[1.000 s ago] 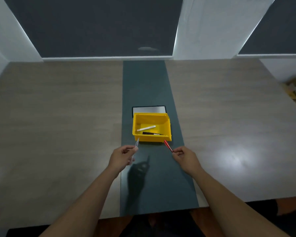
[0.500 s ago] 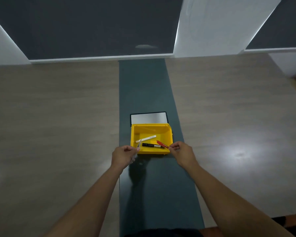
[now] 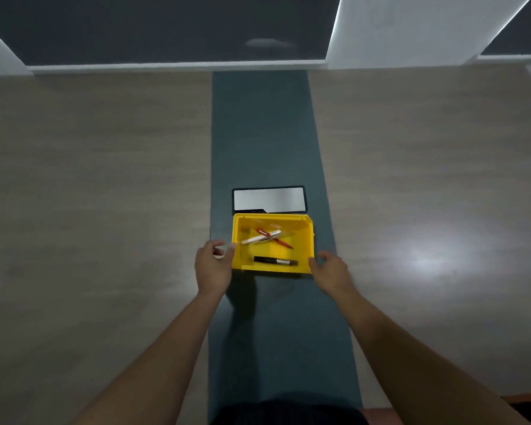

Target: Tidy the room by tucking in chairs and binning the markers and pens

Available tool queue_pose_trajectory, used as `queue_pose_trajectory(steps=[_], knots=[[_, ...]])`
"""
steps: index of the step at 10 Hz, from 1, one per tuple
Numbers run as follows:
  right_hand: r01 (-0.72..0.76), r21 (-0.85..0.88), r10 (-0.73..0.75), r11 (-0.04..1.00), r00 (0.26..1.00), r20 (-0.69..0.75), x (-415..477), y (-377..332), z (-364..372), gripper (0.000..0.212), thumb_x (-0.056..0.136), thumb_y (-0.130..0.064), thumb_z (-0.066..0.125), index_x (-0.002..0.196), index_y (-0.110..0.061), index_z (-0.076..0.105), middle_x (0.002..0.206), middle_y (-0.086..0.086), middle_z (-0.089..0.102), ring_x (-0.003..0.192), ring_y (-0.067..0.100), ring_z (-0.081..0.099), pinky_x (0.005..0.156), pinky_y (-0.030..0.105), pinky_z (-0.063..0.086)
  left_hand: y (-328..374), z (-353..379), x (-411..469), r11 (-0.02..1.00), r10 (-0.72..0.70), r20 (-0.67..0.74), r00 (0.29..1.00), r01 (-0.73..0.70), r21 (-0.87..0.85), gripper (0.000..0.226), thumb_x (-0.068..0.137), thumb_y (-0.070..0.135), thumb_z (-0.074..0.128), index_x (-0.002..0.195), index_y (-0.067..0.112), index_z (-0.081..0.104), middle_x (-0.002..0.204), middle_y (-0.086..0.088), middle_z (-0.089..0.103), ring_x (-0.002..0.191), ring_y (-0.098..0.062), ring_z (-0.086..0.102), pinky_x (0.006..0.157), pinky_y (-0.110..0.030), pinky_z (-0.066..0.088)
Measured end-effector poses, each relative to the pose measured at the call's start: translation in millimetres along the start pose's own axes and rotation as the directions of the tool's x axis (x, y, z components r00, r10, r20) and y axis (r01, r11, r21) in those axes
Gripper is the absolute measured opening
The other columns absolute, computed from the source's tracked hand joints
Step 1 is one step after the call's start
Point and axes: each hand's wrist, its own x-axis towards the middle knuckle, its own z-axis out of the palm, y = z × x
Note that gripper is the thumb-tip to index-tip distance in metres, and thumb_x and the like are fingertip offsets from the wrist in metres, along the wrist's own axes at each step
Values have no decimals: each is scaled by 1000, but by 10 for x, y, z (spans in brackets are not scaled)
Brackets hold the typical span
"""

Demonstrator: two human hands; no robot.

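Observation:
A yellow bin (image 3: 306, 240) stands on the dark green strip in the middle of the table. Inside it lie a red pen (image 3: 284, 243), a white marker (image 3: 260, 237) crossing over it, and a black marker (image 3: 275, 261) near the front wall. My left hand (image 3: 212, 266) is at the bin's left front corner, fingers spread, thumb close to the rim. My right hand (image 3: 330, 268) is at the right front corner, fingers apart. Neither hand holds anything.
A flat silver panel with a dark frame (image 3: 269, 199) lies just behind the bin. The wide wooden table (image 3: 105, 194) stretches left and right. Dark window blinds and white wall columns rise behind the far edge.
Both hands have let go of their pens, which now lie in the bin. The hands have spread apart to the bin's front corners.

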Motion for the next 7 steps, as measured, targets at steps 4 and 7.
queue_pose_trajectory(steps=[4, 7], knots=[[-110, 145, 98, 983, 991, 91, 147, 86, 62, 42, 104, -37, 55, 133, -11, 71, 132, 16, 72, 118, 35, 67, 98, 37, 52, -63, 106, -84, 996, -60, 201, 978, 72, -51, 33, 107, 27, 62, 138, 17, 70, 126, -3, 72, 109, -26, 72, 99, -47, 63], [-105, 184, 89, 977, 991, 96, -38, 176, 58, 46, 108, -42, 52, 131, -8, 71, 130, 17, 72, 122, 37, 65, 101, 40, 49, -105, -5, -228, 997, -77, 196, 978, 79, -3, 50, 105, 39, 65, 148, 16, 60, 135, -2, 69, 120, -27, 69, 108, -48, 57]])
